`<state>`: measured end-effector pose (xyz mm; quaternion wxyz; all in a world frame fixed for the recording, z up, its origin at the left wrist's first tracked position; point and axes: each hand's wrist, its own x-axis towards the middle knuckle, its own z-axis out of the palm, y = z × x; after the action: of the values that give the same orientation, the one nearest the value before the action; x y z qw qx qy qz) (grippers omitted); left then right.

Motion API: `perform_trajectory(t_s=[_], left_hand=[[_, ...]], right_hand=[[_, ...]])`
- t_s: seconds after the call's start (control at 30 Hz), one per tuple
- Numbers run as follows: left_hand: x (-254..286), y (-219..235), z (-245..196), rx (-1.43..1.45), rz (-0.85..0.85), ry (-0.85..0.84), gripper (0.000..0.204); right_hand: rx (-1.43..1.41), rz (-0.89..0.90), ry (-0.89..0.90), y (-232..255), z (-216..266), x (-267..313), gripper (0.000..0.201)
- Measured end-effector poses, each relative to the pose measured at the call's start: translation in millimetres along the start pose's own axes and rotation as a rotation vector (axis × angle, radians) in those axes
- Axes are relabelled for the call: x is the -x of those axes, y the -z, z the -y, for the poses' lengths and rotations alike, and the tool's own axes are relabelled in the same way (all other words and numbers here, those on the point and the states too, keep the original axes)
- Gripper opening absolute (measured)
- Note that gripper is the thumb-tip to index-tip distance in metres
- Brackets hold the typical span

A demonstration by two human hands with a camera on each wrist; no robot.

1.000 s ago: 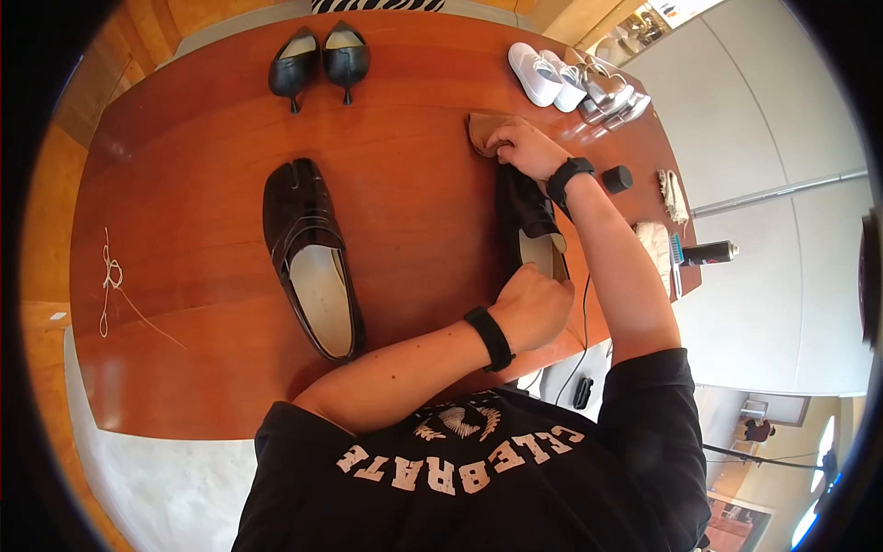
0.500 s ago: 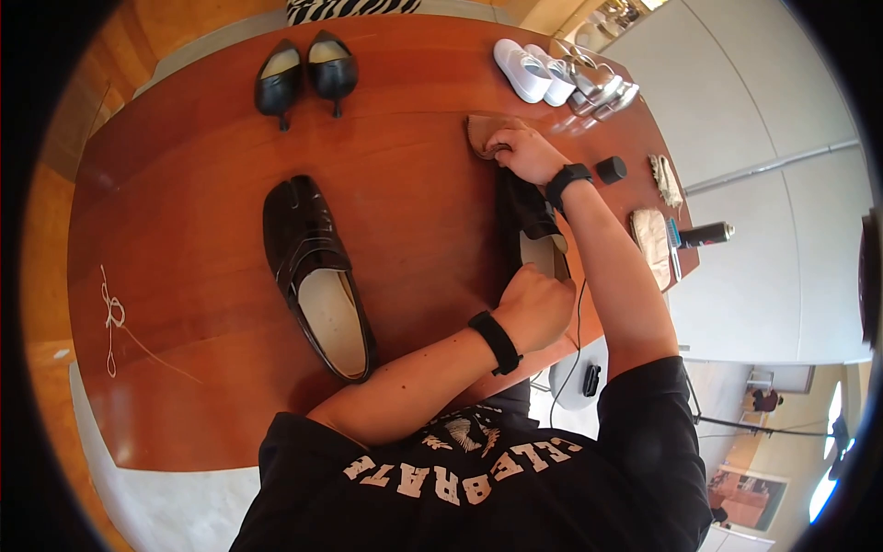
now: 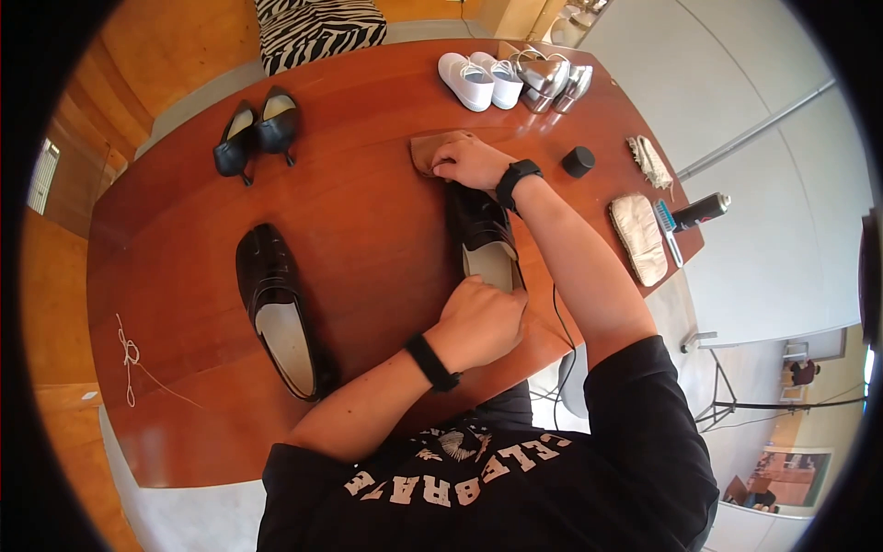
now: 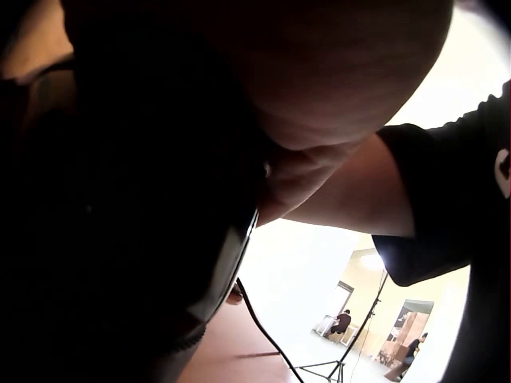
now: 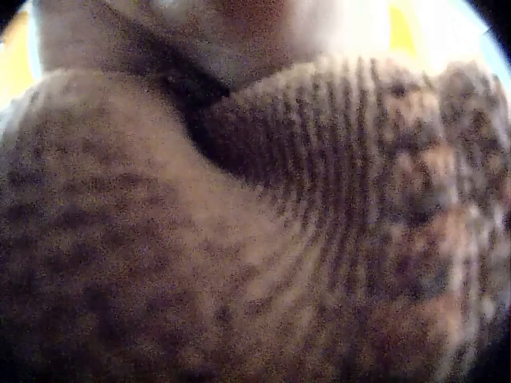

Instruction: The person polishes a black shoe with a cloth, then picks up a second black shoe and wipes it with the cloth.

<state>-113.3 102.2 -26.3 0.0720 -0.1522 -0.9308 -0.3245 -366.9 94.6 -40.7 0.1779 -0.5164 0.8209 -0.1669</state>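
Left hand (image 3: 480,320): fingers curled and clamped on the heel end of the black shoe (image 3: 480,219), knuckles up, beside the pale insole. The left forearm rises diagonally from the lower left, and a black strap (image 3: 430,362) encircles the wrist. The shoe extends forward from the left fingers, toe directed away from the person; its toe is hidden at the right hand.

Right hand (image 3: 472,164): positioned ahead of the left fingers, at the toe end. The right forearm reaches forward and inward, wrist strapped likewise. The fingers are bent and pinch the brown cloth (image 3: 425,153), which projects to the left of them. The right wrist view shows the cloth's ribbed surface bunched below the fingers. Contact between cloth and toe cannot be determined.

Well to the left of the left fingers: the second black shoe (image 3: 276,304), upright on the table (image 3: 377,202). Right of the right fingers, nearest first: a black cylinder (image 3: 578,162), a beige pad (image 3: 637,239) and a brush (image 3: 669,230).

Beyond the right fingers: white sneakers (image 3: 478,83) and silver shoes (image 3: 552,81). Farther left: black heeled shoes (image 3: 259,133).
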Motion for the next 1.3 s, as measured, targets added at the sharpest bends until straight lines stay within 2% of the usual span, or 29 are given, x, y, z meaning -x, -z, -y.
perform_trajectory(t_s=[0.13,0.2,0.3,0.37,0.43,0.5,0.57,0.67,0.73,0.77,0.93,0.97,1.07,1.1,1.2,1.27,1.3], left_hand=[[5.1,21.5,-1.7,-0.066,0.062,0.002,0.019],[14.5,31.8,-3.0,-0.078,0.080,0.055,0.016],[27.8,48.7,-7.9,-0.128,0.191,0.169,0.015],[36.5,56.5,-15.1,-0.175,0.233,0.248,0.015],[44.2,63.5,-21.0,-0.249,0.193,0.359,0.017],[52.1,71.4,-27.2,-0.309,0.147,0.456,0.020],[58.1,74.6,-32.2,-0.253,0.018,0.527,0.023],[60.0,73.3,-43.9,-0.149,-0.120,0.716,0.029],[54.7,63.7,-51.0,-0.010,-0.242,0.834,0.030],[54.4,59.0,-49.5,-0.084,-0.244,0.779,0.031],[50.8,34.6,-48.9,-0.298,-0.407,0.718,0.030],[48.3,30.8,-49.7,-0.364,-0.444,0.690,0.029],[32.9,22.4,-51.1,-0.454,-0.512,0.722,0.027],[31.9,16.0,-41.5,-0.404,-0.559,0.693,0.029],[20.4,5.7,-37.1,-0.260,-0.526,0.823,0.034],[18.8,-0.5,-38.6,-0.356,-0.514,0.818,0.038],[18.7,-1.6,-40.6,-0.378,-0.489,0.839,0.039]], right_hand=[[-0.178,0.002,0.144,1.0,-20.3,-1.9,0.029],[-0.282,-0.012,0.234,-5.1,-37.4,-4.1,0.028],[-0.536,0.114,0.089,-0.5,-41.7,8.9,0.027],[-0.572,0.149,0.096,2.6,-38.7,18.4,0.027],[-0.617,0.213,0.092,12.2,-27.5,27.0,0.022],[-0.656,0.156,0.124,21.9,-12.5,32.3,0.021],[-0.711,0.191,0.118,43.8,7.8,44.4,0.019],[-0.642,0.008,0.368,56.9,22.1,51.3,0.018],[-0.632,-0.015,0.424,68.8,31.0,64.2,0.019],[-0.620,-0.042,0.454,72.0,33.5,71.7,0.019],[-0.408,-0.193,0.672,68.8,29.3,80.8,0.020],[-0.423,-0.167,0.630,72.5,34.3,87.2,0.019],[-0.356,-0.193,0.696,75.0,34.7,88.0,0.018],[-0.351,-0.185,0.690,75.6,35.7,88.9,0.018],[-0.316,-0.165,0.706,77.0,38.7,90.0,0.017],[-0.272,-0.155,0.747,74.4,39.0,89.5,0.017],[-0.309,-0.075,0.651,73.5,41.8,91.2,0.017]])
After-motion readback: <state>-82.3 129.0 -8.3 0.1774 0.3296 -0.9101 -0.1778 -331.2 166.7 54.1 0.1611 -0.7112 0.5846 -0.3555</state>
